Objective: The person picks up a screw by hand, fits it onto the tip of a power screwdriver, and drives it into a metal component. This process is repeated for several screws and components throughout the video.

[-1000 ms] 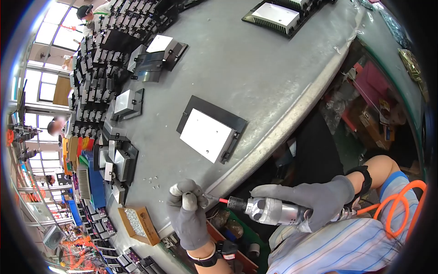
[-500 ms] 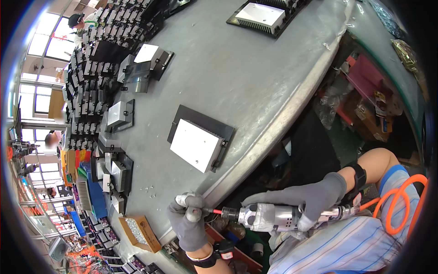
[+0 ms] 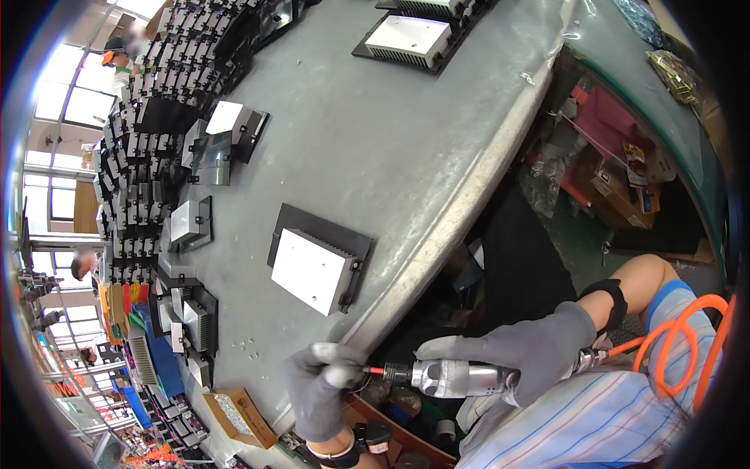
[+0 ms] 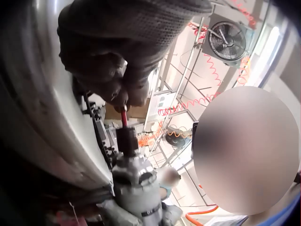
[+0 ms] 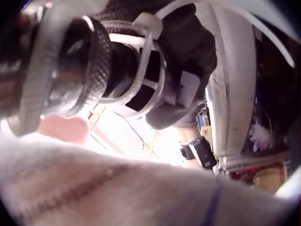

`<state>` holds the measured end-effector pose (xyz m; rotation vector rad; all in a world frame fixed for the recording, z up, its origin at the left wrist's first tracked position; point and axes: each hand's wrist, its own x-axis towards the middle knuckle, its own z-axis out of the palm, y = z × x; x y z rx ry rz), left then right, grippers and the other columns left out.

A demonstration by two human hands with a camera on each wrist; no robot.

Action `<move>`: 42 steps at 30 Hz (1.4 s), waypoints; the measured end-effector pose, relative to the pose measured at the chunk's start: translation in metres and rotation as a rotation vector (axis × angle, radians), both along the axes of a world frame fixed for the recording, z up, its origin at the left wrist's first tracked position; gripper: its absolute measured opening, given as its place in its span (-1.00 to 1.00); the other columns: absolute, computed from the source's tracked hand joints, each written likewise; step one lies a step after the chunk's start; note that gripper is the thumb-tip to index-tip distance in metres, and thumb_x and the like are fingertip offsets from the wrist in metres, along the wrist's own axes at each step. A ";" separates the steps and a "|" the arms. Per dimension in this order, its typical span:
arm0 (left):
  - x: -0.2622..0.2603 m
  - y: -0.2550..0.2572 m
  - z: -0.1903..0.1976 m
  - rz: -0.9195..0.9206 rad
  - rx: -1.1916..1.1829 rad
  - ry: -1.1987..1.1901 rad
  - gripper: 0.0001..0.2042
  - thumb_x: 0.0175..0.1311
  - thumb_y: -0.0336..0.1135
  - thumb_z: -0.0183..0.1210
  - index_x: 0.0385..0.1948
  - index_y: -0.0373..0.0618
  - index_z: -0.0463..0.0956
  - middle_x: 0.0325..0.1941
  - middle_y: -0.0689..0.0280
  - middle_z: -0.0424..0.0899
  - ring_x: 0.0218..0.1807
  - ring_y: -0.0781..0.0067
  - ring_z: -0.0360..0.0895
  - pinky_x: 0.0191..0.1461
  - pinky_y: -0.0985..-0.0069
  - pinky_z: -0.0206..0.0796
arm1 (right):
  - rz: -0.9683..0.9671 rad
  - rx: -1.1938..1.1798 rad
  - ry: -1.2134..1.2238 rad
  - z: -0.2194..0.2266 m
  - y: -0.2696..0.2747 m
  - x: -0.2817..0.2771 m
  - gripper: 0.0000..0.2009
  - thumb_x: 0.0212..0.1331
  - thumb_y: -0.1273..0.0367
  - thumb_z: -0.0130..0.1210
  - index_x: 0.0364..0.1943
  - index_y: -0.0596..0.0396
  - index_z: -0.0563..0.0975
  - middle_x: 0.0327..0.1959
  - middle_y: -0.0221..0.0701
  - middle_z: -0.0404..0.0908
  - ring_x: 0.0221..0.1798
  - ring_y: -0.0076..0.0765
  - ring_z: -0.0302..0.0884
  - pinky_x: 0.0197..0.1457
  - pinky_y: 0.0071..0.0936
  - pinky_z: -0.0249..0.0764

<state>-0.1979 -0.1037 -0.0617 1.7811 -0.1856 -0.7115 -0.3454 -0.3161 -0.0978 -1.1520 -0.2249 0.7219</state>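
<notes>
Both hands wear grey gloves. My right hand (image 3: 539, 352) grips a silver air screwdriver (image 3: 461, 378), whose orange hose runs back past the striped shirt. The tool's red bit (image 3: 377, 370) points at my left hand (image 3: 316, 391), whose thumb and fingers pinch at the bit's tip; whether a screw is there cannot be told. In the left wrist view the left hand's fingers (image 4: 123, 96) close round the end of the red bit (image 4: 124, 117). A white-topped heatsink unit (image 3: 312, 270) on a black plate lies on the table beyond the hands.
Loose screws (image 3: 248, 345) lie on the grey table (image 3: 367, 141), near a cardboard box (image 3: 254, 418) of small parts. More heatsink units (image 3: 406, 37) stand at the far end and left, beside dense rows of black-and-silver units (image 3: 156, 148). Below the table edge are boxes (image 3: 617, 195).
The table and the units on it have shifted left and down in the head view. Both hands keep their holds, with the bit still at the left fingertips.
</notes>
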 end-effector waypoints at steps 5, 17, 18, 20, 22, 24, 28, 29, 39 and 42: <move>-0.007 0.004 -0.025 0.094 -0.297 0.166 -0.55 -0.07 0.02 0.31 -0.55 -0.27 0.45 -0.67 0.37 0.39 -0.64 0.62 0.26 -0.57 0.70 0.08 | -0.135 0.411 -0.007 -0.024 0.011 -0.004 -0.04 -0.13 0.41 0.15 0.36 0.02 -0.23 -0.13 -0.25 0.37 -0.18 -0.39 0.42 -0.10 -0.47 0.34; -0.020 -0.003 -0.031 0.232 -0.490 0.242 -0.56 0.05 0.12 0.20 -0.51 -0.11 0.35 -0.64 0.42 0.29 -0.59 0.60 0.20 -0.55 0.65 0.02 | -0.128 0.108 -0.118 -0.009 0.002 -0.001 -0.05 -0.17 0.47 0.17 0.36 -0.01 -0.18 -0.06 -0.24 0.35 -0.12 -0.29 0.41 -0.02 -0.44 0.34; -0.019 -0.003 -0.032 0.232 -0.490 0.242 -0.56 0.05 0.12 0.20 -0.51 -0.11 0.35 -0.64 0.42 0.29 -0.59 0.60 0.20 -0.55 0.65 0.02 | -0.127 0.216 -0.095 -0.016 0.005 -0.001 -0.04 -0.20 0.50 0.14 0.36 -0.02 -0.18 -0.08 -0.25 0.33 -0.13 -0.31 0.40 -0.05 -0.46 0.36; -0.015 -0.004 -0.034 0.088 -0.500 0.077 -0.55 0.04 0.13 0.21 -0.54 -0.12 0.35 -0.63 0.42 0.29 -0.59 0.59 0.19 -0.55 0.64 -0.02 | -0.126 0.322 -0.072 -0.019 0.008 -0.002 -0.03 -0.22 0.52 0.11 0.37 -0.03 -0.18 -0.09 -0.27 0.32 -0.14 -0.34 0.40 -0.07 -0.49 0.37; -0.016 -0.009 -0.036 0.141 -0.521 0.063 -0.53 0.02 0.15 0.22 -0.56 -0.13 0.34 -0.65 0.42 0.28 -0.59 0.59 0.18 -0.55 0.64 -0.04 | -0.047 0.842 0.429 -0.018 0.009 -0.002 -0.01 -0.29 0.56 0.06 0.38 -0.05 -0.19 -0.11 -0.30 0.29 -0.25 -0.40 0.41 -0.15 -0.56 0.38; -0.020 -0.016 -0.038 0.191 -0.544 0.052 -0.51 0.00 0.16 0.22 -0.58 -0.14 0.34 -0.66 0.43 0.27 -0.60 0.59 0.18 -0.56 0.64 -0.06 | -0.060 0.628 0.303 -0.009 0.005 -0.002 -0.03 -0.24 0.53 0.07 0.38 -0.05 -0.19 -0.13 -0.30 0.31 -0.29 -0.41 0.42 -0.16 -0.56 0.38; -0.025 -0.021 -0.034 0.260 -0.491 0.042 -0.49 -0.02 0.17 0.25 -0.59 -0.17 0.36 -0.67 0.43 0.29 -0.62 0.62 0.18 -0.56 0.65 -0.04 | -0.094 -0.010 -0.033 0.000 0.001 -0.004 0.01 -0.33 0.41 0.06 0.36 0.07 -0.23 -0.23 -0.28 0.43 -0.33 -0.44 0.45 -0.25 -0.55 0.34; -0.026 -0.019 -0.032 0.217 -0.386 -0.026 -0.49 -0.02 0.17 0.26 -0.57 -0.18 0.39 -0.66 0.43 0.33 -0.61 0.63 0.22 -0.54 0.67 0.01 | -0.112 0.005 -0.064 0.002 -0.002 -0.003 -0.05 -0.22 0.42 0.08 0.36 0.02 -0.20 -0.22 -0.28 0.42 -0.29 -0.44 0.47 -0.20 -0.53 0.36; 0.030 -0.027 -0.007 -0.158 0.585 -1.226 -0.04 -0.36 0.36 0.30 0.16 -0.10 0.34 0.12 -0.01 0.36 0.15 0.14 0.36 0.10 0.36 0.30 | -0.331 -0.022 -0.062 -0.020 -0.003 0.001 -0.10 -0.26 0.54 0.00 0.34 0.06 -0.12 -0.28 -0.34 0.42 -0.28 -0.43 0.44 -0.21 -0.51 0.39; 0.047 -0.034 -0.015 -0.447 0.532 -1.122 -0.08 -0.34 0.23 0.36 0.21 0.05 0.28 0.30 -0.05 0.12 0.23 -0.05 0.25 0.09 0.23 0.32 | -0.316 -0.041 -0.036 -0.018 -0.004 0.008 -0.09 -0.24 0.55 0.00 0.35 0.05 -0.14 -0.30 -0.37 0.41 -0.31 -0.48 0.42 -0.25 -0.53 0.39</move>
